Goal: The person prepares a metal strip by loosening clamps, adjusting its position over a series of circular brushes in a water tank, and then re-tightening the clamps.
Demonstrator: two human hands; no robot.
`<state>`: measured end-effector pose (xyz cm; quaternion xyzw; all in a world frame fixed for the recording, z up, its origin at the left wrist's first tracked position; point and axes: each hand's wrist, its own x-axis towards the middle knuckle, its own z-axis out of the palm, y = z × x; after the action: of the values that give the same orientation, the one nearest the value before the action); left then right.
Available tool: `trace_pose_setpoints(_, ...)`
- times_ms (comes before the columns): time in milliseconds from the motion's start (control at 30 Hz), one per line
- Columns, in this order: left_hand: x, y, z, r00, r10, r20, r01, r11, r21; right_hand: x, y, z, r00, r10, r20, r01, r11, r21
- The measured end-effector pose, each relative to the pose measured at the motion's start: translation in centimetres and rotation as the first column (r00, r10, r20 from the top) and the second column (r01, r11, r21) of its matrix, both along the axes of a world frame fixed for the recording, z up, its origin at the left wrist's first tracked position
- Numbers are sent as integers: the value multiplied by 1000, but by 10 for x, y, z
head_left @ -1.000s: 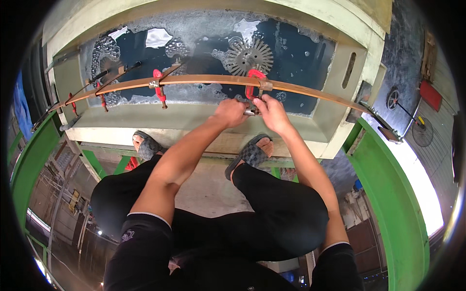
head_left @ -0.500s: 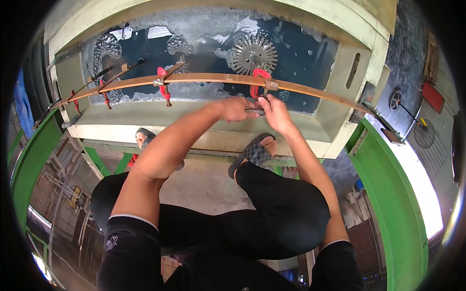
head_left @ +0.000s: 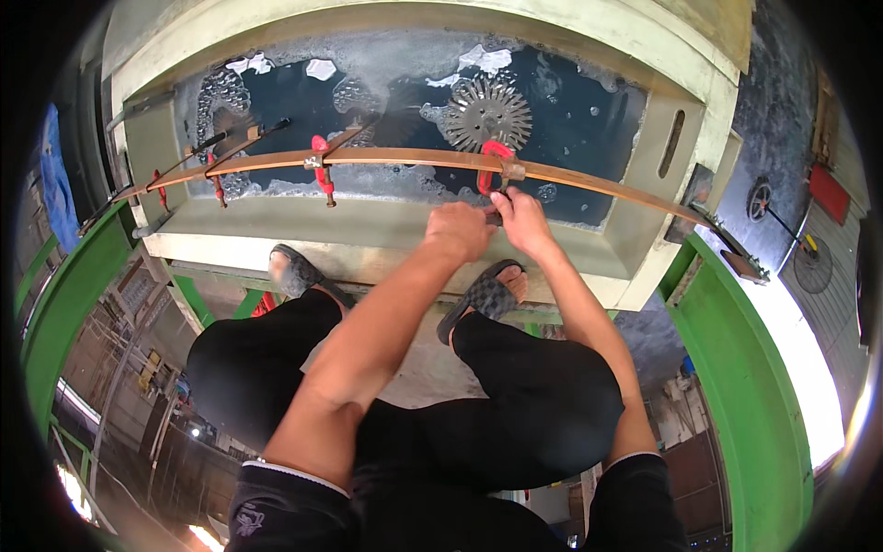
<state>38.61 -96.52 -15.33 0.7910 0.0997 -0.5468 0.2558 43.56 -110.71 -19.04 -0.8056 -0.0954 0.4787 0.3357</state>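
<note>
A long brown strip (head_left: pixel 405 156) runs bowed across a water-filled tank, with several red clamps along it. At the right-hand red clamp (head_left: pixel 486 177), my right hand (head_left: pixel 526 225) has its fingers closed around the lower end of the clamp's screw. Just beside it, my left hand (head_left: pixel 460 230) is a fist around a short grey metal tool, mostly hidden, whose end meets the screw. Another red clamp (head_left: pixel 323 173) grips the strip farther left. Behind the right-hand clamp, a slotted metal disc (head_left: pixel 487 115) shows at the water.
The tank's pale rim (head_left: pixel 386 251) runs along the near side, with my sandalled feet by it. Green beams (head_left: pixel 745 368) flank me. Dark rods (head_left: pixel 253 135) cross the strip at left. A fan (head_left: pixel 813 265) stands at far right.
My left fist has turned over around the tool, and its forearm has swung to the right and nearer. My right hand stays at the clamp. The left foot has shifted slightly.
</note>
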Motion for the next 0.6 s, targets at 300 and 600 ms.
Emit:
trace_pose_setpoints(300,-10,0,-6,991,-103,84,97,993,74,-2,0,-7,984,-135,-113,145,986,82)
trace_pose_setpoints(600,-32,19,-44,910,-173,378,196,980,-22,4,-2,-8,992,-63,-111,62,998,-15)
